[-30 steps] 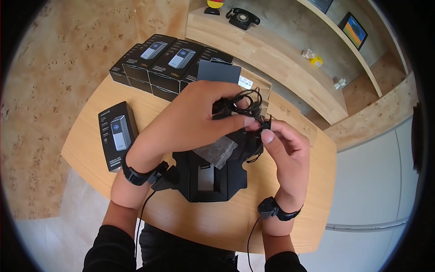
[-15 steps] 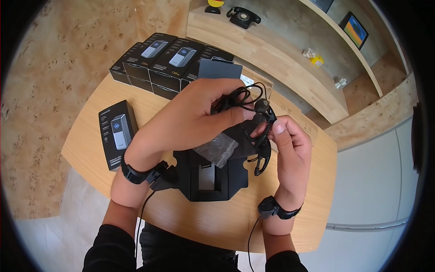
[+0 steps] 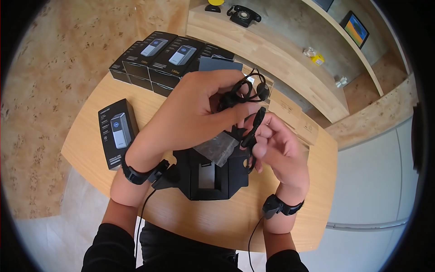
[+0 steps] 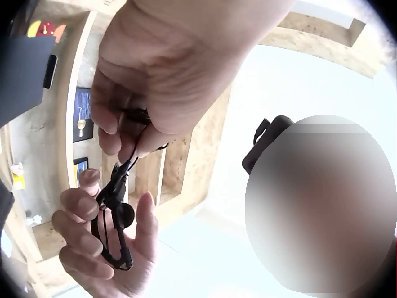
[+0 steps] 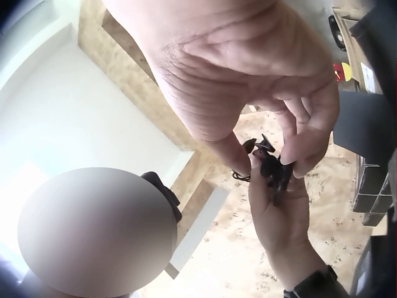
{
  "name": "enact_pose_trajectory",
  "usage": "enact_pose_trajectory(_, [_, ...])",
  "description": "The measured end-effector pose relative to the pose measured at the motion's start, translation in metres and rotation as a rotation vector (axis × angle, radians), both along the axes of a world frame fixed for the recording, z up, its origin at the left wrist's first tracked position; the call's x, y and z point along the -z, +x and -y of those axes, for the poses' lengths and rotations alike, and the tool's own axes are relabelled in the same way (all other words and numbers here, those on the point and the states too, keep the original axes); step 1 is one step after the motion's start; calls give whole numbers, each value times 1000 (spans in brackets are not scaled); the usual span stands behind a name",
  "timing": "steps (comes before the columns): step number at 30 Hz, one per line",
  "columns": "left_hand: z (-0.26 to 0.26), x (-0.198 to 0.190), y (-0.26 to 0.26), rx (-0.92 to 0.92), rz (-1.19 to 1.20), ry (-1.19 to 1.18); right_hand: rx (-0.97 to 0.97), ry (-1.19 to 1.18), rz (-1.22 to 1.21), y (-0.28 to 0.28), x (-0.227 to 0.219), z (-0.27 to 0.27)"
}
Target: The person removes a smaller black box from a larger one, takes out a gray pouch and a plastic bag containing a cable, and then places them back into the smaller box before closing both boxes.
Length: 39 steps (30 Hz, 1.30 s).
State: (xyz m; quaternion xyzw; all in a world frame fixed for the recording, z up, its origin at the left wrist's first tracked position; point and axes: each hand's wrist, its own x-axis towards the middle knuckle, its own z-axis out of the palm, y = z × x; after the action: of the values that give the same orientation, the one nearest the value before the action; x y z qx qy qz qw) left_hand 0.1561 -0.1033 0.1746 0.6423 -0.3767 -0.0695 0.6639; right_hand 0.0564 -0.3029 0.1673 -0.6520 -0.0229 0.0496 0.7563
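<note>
Above an unfolded black box [image 3: 192, 183], the left hand [image 3: 195, 109] holds a bundle of thin black cable [image 3: 244, 93] in its curled fingers. Just right of it, the right hand [image 3: 283, 152] grips a black clip-like piece [image 3: 257, 121] between thumb and fingers. In the left wrist view that black piece [image 4: 113, 202] lies across the curled fingers of the right hand [image 4: 87, 248], below the left hand [image 4: 167, 68]. The right wrist view has both hands close together around the dark parts [image 5: 273, 171]. A clear plastic bag [image 3: 218, 149] lies on the unfolded box.
Black printed boxes [image 3: 174, 56] are stacked at the back left of the table [image 3: 181, 222], and one more box [image 3: 118, 133] lies at the left. Brown cardboard [image 3: 290, 113] lies at the back right. Behind stands a shelf with a black telephone [image 3: 244, 16].
The black piece in the right hand has turned and shifted left, with the right fingers spread more around it. The left hand has risen slightly with the cable bundle.
</note>
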Motion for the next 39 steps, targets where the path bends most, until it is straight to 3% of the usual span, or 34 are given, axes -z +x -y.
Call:
enact_pose_trajectory(3, [2,0,-6,13,-65,-114,63,-59,72,0,6,-9])
enact_pose_trajectory(6, [2,3,-5,-89,66,-81,138,-166,143,3,21,-5])
enact_pose_trajectory(9, [0,-1,-3,-121,43,-66,139,-230,152,4,20,0])
enact_pose_trajectory(27, [-4,1,4,-126,40,-37,136,-111,122,-1,8,3])
enact_pose_trajectory(33, [-3,4,7,-213,147,49,260,-88,221,1,11,-5])
enact_pose_trajectory(39, [-4,2,5,-153,85,3,163,-223,261,2,14,4])
